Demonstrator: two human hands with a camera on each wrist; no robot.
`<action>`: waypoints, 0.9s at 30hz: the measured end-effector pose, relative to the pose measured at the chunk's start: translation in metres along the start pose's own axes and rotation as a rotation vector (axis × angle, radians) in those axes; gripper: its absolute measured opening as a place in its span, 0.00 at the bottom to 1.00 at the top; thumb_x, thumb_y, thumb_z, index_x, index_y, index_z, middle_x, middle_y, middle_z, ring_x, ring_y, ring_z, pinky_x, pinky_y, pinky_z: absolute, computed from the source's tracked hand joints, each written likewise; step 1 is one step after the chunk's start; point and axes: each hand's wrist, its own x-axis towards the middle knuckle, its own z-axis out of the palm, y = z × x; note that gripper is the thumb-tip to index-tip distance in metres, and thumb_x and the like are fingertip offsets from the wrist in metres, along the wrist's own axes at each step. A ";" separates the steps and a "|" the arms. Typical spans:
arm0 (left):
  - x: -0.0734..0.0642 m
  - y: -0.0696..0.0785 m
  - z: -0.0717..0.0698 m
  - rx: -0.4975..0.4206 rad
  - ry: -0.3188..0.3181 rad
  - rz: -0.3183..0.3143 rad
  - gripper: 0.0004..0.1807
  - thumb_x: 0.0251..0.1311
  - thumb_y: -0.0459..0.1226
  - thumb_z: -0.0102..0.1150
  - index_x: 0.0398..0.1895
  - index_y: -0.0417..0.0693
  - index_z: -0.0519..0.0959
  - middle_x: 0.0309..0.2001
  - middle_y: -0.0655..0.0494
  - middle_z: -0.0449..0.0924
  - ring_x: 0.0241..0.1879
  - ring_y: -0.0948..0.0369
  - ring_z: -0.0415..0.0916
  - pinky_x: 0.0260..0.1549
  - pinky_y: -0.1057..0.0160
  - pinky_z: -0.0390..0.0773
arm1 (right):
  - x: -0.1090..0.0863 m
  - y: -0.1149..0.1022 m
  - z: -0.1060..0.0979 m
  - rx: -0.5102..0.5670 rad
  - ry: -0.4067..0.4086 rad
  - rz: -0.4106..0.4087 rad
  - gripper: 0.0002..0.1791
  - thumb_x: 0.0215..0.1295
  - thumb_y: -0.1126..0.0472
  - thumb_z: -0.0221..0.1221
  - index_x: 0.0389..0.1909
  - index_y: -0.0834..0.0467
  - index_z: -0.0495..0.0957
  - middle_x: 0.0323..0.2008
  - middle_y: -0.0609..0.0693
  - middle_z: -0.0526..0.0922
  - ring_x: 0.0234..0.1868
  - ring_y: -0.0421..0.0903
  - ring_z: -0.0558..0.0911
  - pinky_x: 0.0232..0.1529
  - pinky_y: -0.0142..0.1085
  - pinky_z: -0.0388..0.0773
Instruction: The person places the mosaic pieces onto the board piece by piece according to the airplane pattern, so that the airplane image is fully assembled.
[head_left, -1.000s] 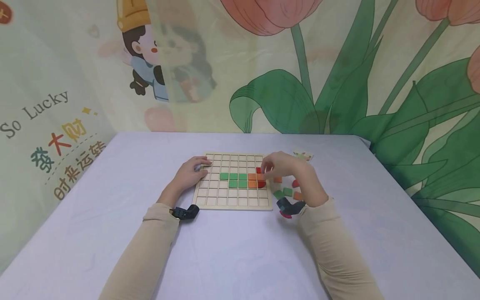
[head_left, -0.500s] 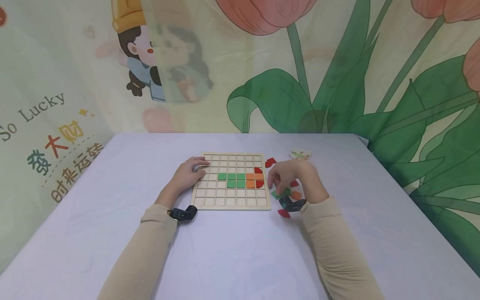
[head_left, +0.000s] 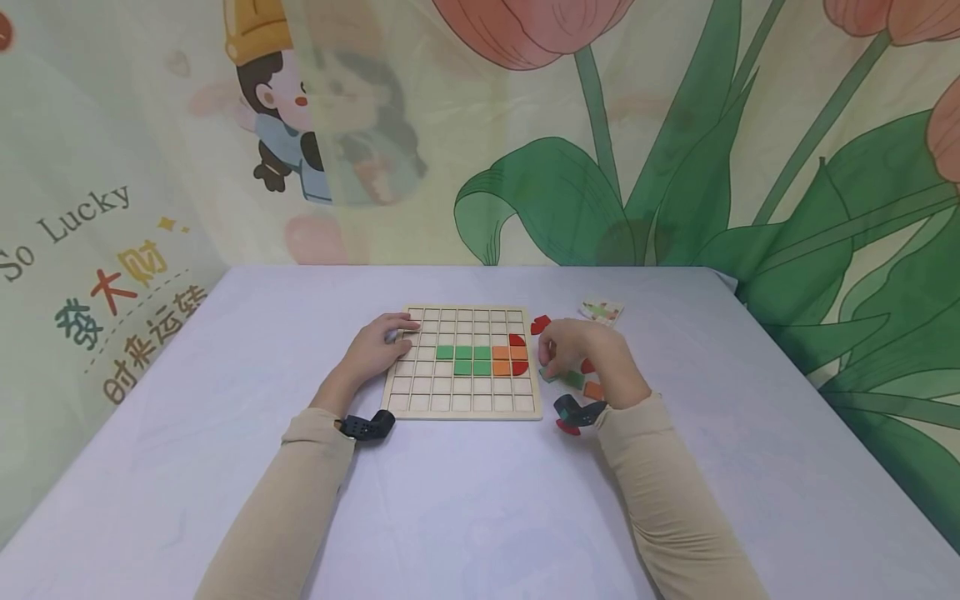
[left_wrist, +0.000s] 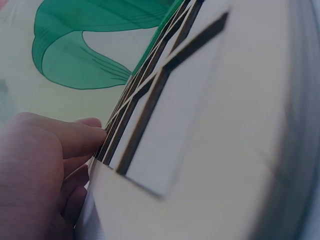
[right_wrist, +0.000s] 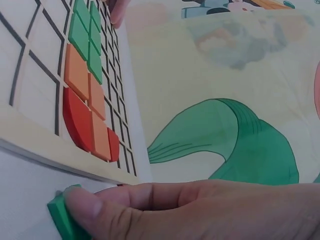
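Fingers point(right_wrist: 86, 204) of the right hand point(head_left: 576, 343) pinched a green tile point(right_wrist: 61, 218) above the worktop point(head_left: 465, 500), just off the right edge of the board point(head_left: 462, 403). Left hand point(head_left: 377, 346), relaxed, rested on its left edge. Light pressure there, plus gripping tile by its sides, likely suited best; seated tiles point(head_left: 482, 367) shouldn't get bumped.

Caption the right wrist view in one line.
Right hand pinches a green piece beside a grid board with coloured tiles.

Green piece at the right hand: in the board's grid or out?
Out. In the right wrist view the green piece is pinched in the right hand, outside the rim of the board.
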 end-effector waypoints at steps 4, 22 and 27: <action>0.000 0.000 0.001 -0.001 0.000 -0.002 0.21 0.62 0.38 0.53 0.59 0.46 0.75 0.69 0.48 0.64 0.72 0.47 0.54 0.72 0.44 0.50 | -0.002 0.005 -0.002 0.025 0.033 -0.006 0.10 0.53 0.56 0.69 0.35 0.48 0.79 0.40 0.50 0.78 0.43 0.48 0.75 0.36 0.35 0.79; 0.001 -0.001 0.001 -0.008 0.003 -0.004 0.21 0.62 0.38 0.53 0.59 0.46 0.75 0.69 0.48 0.64 0.72 0.47 0.54 0.71 0.45 0.50 | 0.000 -0.003 0.002 -0.026 0.032 -0.018 0.13 0.50 0.61 0.71 0.35 0.49 0.78 0.37 0.48 0.78 0.42 0.46 0.74 0.40 0.34 0.77; 0.001 0.000 0.001 -0.008 0.001 -0.013 0.21 0.62 0.38 0.53 0.59 0.46 0.75 0.69 0.48 0.63 0.72 0.47 0.53 0.71 0.44 0.50 | 0.000 -0.004 0.002 -0.018 0.037 -0.026 0.13 0.49 0.62 0.71 0.33 0.50 0.78 0.35 0.48 0.78 0.41 0.46 0.74 0.37 0.33 0.75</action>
